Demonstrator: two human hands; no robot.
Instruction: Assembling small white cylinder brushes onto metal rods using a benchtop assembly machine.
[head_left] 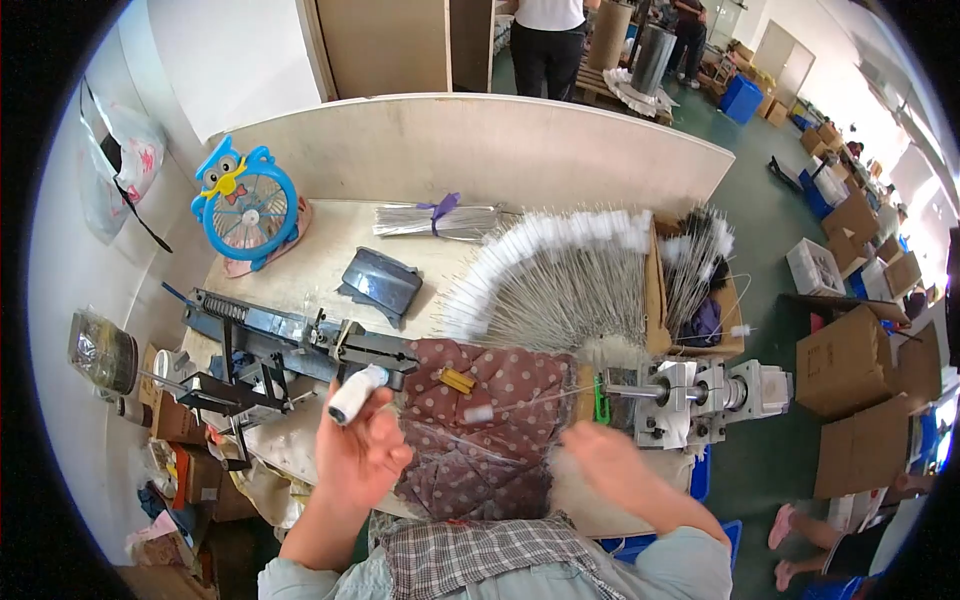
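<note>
My left hand is raised over the left edge of the brown polka-dot cloth, palm turned up and fingers curled. A short white cylinder with a greyish end sits at its fingertips; whether it is gripped or wrapped round a finger is unclear. Smeared by motion, my right hand is at the cloth's right side, just below a green clip on the metal shaft machine. Between the hands, a thin wire brush with a white tip lies across the cloth, its wire running toward the machine.
Many white-tipped wire brushes fan out behind the cloth, beside a cardboard box of more. A yellow piece lies on the cloth. At left stand a black lever fixture and a blue fan. A low board closes the back.
</note>
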